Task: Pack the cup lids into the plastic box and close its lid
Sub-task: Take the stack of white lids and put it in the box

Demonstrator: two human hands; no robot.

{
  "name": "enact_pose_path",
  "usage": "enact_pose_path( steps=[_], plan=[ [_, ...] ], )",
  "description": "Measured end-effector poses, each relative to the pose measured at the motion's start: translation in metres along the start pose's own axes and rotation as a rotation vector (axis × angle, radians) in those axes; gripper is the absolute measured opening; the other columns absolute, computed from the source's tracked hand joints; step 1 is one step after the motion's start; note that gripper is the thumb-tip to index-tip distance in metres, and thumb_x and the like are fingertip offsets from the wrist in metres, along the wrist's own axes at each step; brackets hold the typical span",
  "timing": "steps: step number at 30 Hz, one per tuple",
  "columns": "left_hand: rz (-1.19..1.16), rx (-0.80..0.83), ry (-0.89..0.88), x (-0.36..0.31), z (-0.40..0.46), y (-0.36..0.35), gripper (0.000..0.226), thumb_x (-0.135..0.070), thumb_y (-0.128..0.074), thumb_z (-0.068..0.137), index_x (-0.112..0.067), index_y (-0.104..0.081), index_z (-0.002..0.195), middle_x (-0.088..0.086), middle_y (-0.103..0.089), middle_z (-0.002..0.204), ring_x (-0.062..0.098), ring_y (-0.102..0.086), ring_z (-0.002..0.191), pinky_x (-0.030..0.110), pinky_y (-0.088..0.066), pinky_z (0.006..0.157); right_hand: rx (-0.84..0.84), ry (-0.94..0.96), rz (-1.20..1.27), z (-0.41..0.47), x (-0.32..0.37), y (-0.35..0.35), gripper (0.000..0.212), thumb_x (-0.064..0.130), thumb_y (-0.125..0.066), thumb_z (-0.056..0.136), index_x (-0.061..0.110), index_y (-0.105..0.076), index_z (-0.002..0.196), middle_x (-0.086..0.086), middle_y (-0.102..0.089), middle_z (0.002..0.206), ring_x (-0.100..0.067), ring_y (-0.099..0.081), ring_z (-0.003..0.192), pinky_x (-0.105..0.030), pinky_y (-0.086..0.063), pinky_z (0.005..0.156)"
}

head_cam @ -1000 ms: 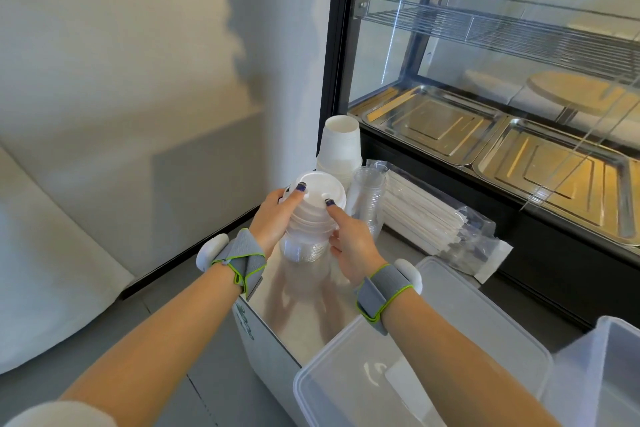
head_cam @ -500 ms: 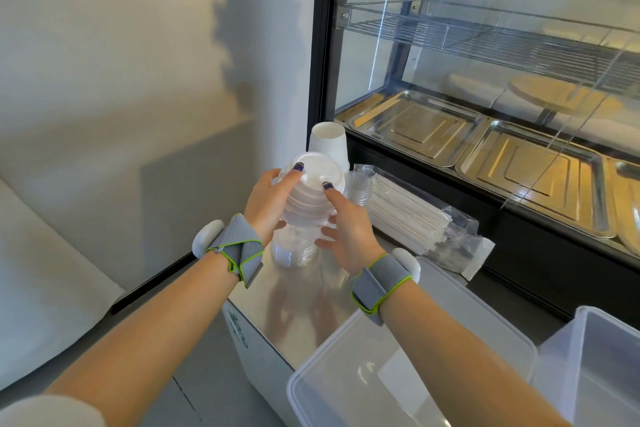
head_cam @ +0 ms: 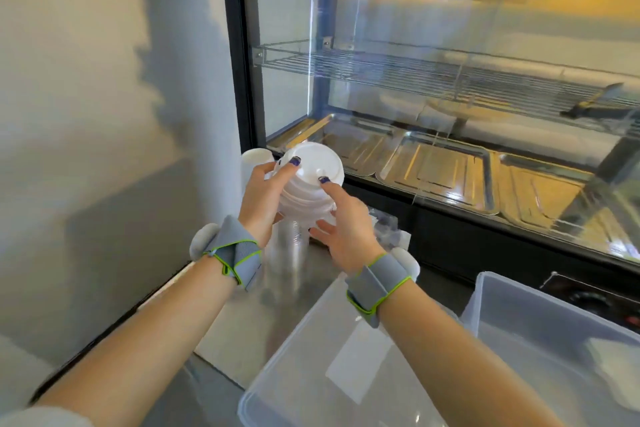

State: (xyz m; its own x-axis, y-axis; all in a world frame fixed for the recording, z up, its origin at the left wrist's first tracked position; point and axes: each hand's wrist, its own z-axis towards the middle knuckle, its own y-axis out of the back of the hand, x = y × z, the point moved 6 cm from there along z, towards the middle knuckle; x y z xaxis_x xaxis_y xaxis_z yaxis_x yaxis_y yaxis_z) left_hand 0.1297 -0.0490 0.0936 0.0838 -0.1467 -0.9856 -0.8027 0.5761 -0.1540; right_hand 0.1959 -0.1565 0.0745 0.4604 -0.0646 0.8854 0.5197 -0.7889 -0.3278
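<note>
A: Starting at the left, what is the left hand [head_cam: 261, 199] doing?

B: It is wrapping round the left side of the stack of white round plastic cup lids [head_cam: 306, 185], thumb pressing on the top lid. That grip is closed on the stack.

A: And the stack itself?

B: It is being held up in the air between both hands, above the far end of the shiny steel table [head_cam: 294, 284], with a white paper cup [head_cam: 254, 161] just behind it and a column of clear plastic cups [head_cam: 292, 246] standing under it.

A: The right hand [head_cam: 346, 232]?

B: It is cupping the right side and the bottom of the same stack, fingertip on the top lid. So its grip is also closed on the lids.

A: Which step is this, then?

B: I am judging it as the carry: the lids are lifted but not yet packed. The clear rectangular plastic box [head_cam: 568, 350] is sitting at the near right, open, well apart from the stack. The flat clear box lid [head_cam: 346, 367] is lying on the table, left of it.

A: What is the next move asking for?

B: Probably swinging the stack right and nearer, keeping both hands squeezing so the loose lids are not sliding apart, then lowering it inside the walls.
</note>
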Motion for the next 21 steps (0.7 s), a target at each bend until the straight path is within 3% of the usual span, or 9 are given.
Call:
enact_pose_path(
  steps=[3,6,8,10,12,14,17,19,21],
  plan=[
    [-0.021,0.101,0.039,0.009,-0.011,-0.046,0.046,-0.038,-0.06,0.082,-0.017,-0.051,0.122,-0.004,-0.059,0.094,0.018,-0.058,0.085,0.028,-0.047,0.069,-0.088,0.056,0.039,-0.014,0.015,0.043,0.02,0.031,-0.061,0.083,0.014,-0.054,0.087,0.0,-0.045,0.076,-0.019,-0.045,0.073,-0.028,-0.045,0.063],
    [-0.011,0.241,0.105,0.022,-0.028,-0.093,0.046,-0.04,-0.06,0.081,-0.018,-0.051,0.12,0.001,-0.057,0.108,0.022,-0.057,0.096,0.033,-0.047,0.079,-0.17,0.094,0.071,-0.029,0.025,0.09,0.019,0.029,-0.062,0.081,0.011,-0.057,0.082,-0.003,-0.05,0.069,-0.017,-0.046,0.062,-0.027,-0.041,0.056],
    [-0.032,0.322,0.122,0.028,-0.038,-0.119,0.036,-0.038,-0.061,0.081,-0.019,-0.05,0.11,0.003,-0.056,0.104,0.019,-0.057,0.082,0.025,-0.049,0.061,-0.209,0.091,0.09,-0.041,0.029,0.116,0.018,0.028,-0.062,0.081,0.013,-0.058,0.074,-0.004,-0.055,0.069,-0.017,-0.052,0.061,-0.027,-0.044,0.058],
    [-0.055,0.43,0.155,0.035,-0.053,-0.151,0.036,-0.034,-0.064,0.08,-0.017,-0.048,0.107,0.007,-0.053,0.101,0.019,-0.055,0.075,0.021,-0.046,0.048,-0.267,0.059,0.109,-0.056,0.031,0.151,0.013,0.03,-0.062,0.081,0.02,-0.057,0.076,-0.004,-0.058,0.081,-0.02,-0.055,0.078,-0.032,-0.047,0.075],
    [-0.027,0.551,0.219,0.046,-0.072,-0.184,0.042,-0.033,-0.067,0.076,-0.016,-0.048,0.11,0.008,-0.051,0.105,0.023,-0.054,0.086,0.023,-0.043,0.053,-0.304,0.034,0.131,-0.076,0.033,0.186,0.013,0.031,-0.061,0.082,0.019,-0.057,0.081,-0.006,-0.055,0.083,-0.022,-0.053,0.084,-0.032,-0.046,0.081],
    [0.001,0.641,0.289,0.059,-0.095,-0.213,0.036,-0.033,-0.065,0.079,-0.021,-0.046,0.107,0.005,-0.053,0.107,0.023,-0.052,0.095,0.026,-0.044,0.058,-0.361,0.03,0.146,-0.097,0.033,0.219,0.013,0.028,-0.059,0.083,0.016,-0.058,0.084,-0.01,-0.052,0.078,-0.023,-0.051,0.076,-0.029,-0.046,0.073],
    [0.047,0.818,0.38,0.075,-0.132,-0.249,0.037,-0.032,-0.06,0.083,-0.015,-0.051,0.114,0.008,-0.056,0.106,0.024,-0.054,0.094,0.029,-0.048,0.066,-0.458,0.073,0.196,-0.132,0.032,0.257,0.013,0.023,-0.055,0.087,0.018,-0.06,0.076,-0.005,-0.057,0.063,-0.019,-0.05,0.063,-0.027,-0.043,0.063],
    [0.063,0.936,0.412,0.084,-0.154,-0.267,0.043,-0.029,-0.057,0.086,-0.005,-0.053,0.122,0.014,-0.055,0.105,0.027,-0.053,0.094,0.035,-0.049,0.073,-0.505,0.08,0.214,-0.15,0.029,0.278,0.012,0.02,-0.054,0.087,0.017,-0.059,0.077,-0.005,-0.055,0.065,-0.019,-0.05,0.062,-0.028,-0.041,0.061],
    [0.119,0.981,0.453,0.098,-0.169,-0.276,0.049,-0.028,-0.057,0.086,-0.004,-0.049,0.128,0.017,-0.054,0.111,0.028,-0.051,0.1,0.046,-0.049,0.088,-0.549,0.085,0.221,-0.168,0.024,0.295,0.012,0.018,-0.054,0.087,0.017,-0.06,0.076,-0.007,-0.053,0.067,-0.02,-0.051,0.062,-0.029,-0.041,0.062]
  ],
)
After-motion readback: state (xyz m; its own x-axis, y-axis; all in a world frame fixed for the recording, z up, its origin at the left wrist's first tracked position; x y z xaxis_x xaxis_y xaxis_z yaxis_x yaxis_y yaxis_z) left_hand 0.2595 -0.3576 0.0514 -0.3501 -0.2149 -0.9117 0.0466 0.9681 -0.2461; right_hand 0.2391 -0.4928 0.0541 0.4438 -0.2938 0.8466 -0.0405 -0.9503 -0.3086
